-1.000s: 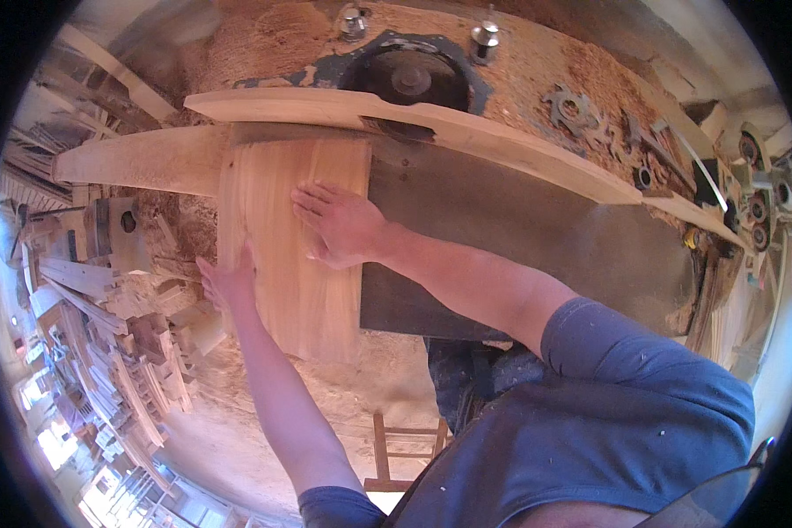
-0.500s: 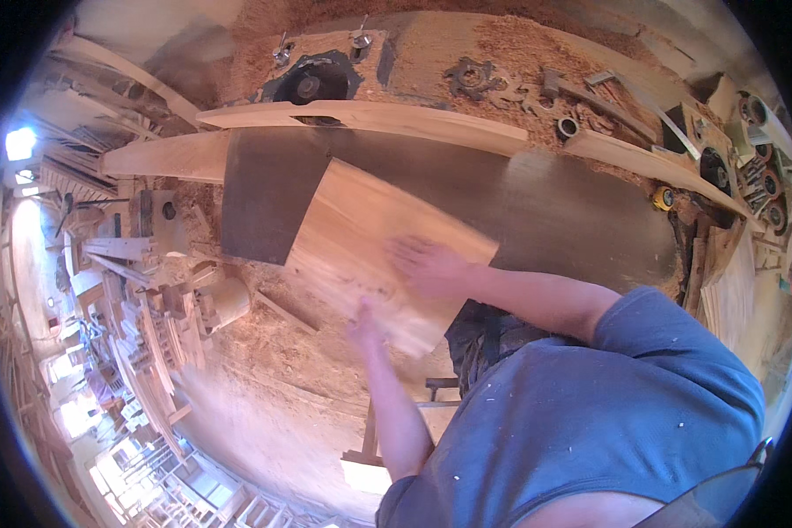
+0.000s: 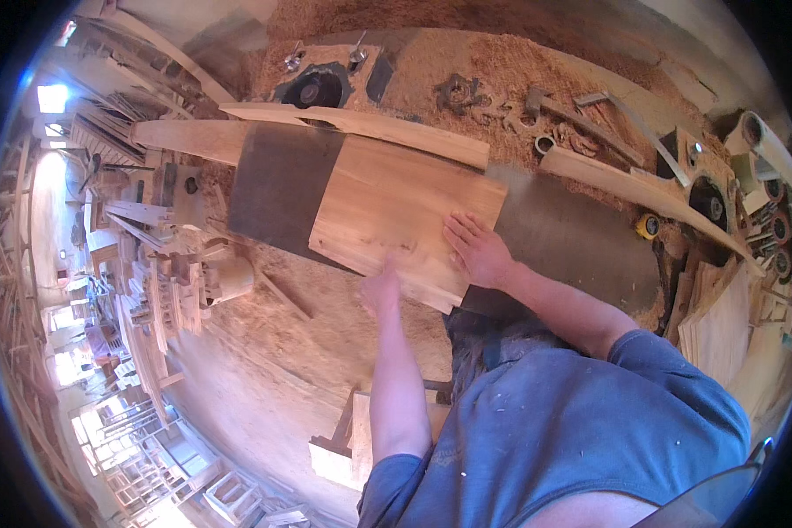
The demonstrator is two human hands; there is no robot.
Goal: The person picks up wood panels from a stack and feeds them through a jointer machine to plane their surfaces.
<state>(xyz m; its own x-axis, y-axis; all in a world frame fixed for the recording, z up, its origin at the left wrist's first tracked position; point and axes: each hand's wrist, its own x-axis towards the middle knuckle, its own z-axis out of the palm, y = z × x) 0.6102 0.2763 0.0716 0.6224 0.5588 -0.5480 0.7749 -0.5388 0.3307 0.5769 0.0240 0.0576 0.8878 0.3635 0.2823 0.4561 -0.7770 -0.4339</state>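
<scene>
Wooden panel (image 3: 405,207) laid on dark tabletop (image 3: 277,189), just beside wood strip (image 3: 414,134); not yet released. Right hand (image 3: 484,255) flat atop; left hand (image 3: 381,289), apart, at edge farthest from strip (grip unclear).

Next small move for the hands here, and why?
Probably a light push of the board toward the wooden fence, to seat its far edge: that edge lies close along the fence, but contact isn't clear. The right hand is spread flat on top and the left hand is at the near edge, so both seem placed to push.
</scene>
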